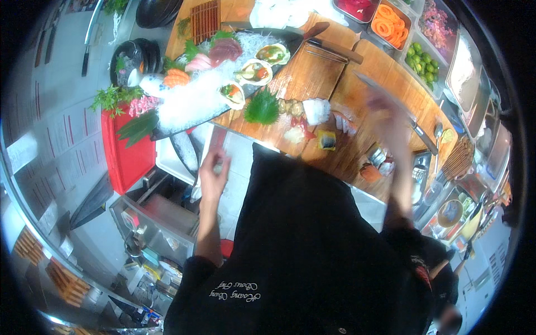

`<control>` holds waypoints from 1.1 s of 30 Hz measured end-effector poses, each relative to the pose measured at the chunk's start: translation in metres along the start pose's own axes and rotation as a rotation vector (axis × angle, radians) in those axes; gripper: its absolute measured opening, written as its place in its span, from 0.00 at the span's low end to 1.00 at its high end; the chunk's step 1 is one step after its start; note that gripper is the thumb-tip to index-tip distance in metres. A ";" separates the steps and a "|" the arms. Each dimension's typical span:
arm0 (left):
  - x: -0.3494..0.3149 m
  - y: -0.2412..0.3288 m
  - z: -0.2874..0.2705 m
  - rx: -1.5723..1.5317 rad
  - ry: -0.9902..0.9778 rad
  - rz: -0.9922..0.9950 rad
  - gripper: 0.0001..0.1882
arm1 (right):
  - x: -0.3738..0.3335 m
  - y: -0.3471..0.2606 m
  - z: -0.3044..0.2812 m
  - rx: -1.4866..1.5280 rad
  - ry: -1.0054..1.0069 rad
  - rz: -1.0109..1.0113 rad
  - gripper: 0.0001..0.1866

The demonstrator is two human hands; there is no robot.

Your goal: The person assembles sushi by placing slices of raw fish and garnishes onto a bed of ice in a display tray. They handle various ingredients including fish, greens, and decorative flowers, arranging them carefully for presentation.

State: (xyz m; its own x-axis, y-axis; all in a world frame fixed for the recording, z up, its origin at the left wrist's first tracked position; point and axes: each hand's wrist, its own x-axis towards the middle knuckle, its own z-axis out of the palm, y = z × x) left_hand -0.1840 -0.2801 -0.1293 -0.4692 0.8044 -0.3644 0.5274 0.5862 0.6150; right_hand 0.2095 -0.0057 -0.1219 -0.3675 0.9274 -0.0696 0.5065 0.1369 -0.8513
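My left hand (214, 172) hangs beside the board's near edge, left of my apron, fingers loosely curled and apart with nothing clear in them. My right hand (388, 120) is smeared by motion over the right of the wooden cutting board (329, 72), by a long knife (421, 137). Whether it holds anything does not show. Pieces of rolled seafood (381, 159) and an orange slice of fish (369, 173) lie below its wrist. To its left sit a yellow-topped piece (326, 139), a white block (316, 111) and a green shiso leaf (261, 106).
A dark boat-shaped platter (290, 38) holds shredded white garnish, sashimi and oysters (273, 54) on ice (187, 106). Another knife (338, 50) lies behind. Metal trays of carrot curls (389, 27) and small limes (421, 64) line the back right. A red lid (131, 151) stands left.
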 end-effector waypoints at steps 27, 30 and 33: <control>0.059 -0.091 -0.157 -0.464 0.021 0.504 0.22 | -0.016 -0.259 0.306 0.130 -0.188 -0.027 0.14; 0.067 -0.114 -0.197 -0.363 0.245 0.515 0.18 | 0.008 -0.289 0.375 0.335 -0.292 -0.016 0.14; 0.120 -0.118 -0.207 -0.088 0.237 0.733 0.19 | 0.061 -0.296 0.433 -0.045 -0.156 -0.229 0.12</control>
State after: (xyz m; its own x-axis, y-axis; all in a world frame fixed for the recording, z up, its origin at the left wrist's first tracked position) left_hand -0.4497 -0.2728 -0.1009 -0.1663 0.9361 0.3101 0.7078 -0.1057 0.6985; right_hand -0.3003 -0.1401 -0.0992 -0.5905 0.8060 0.0397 0.4292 0.3554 -0.8303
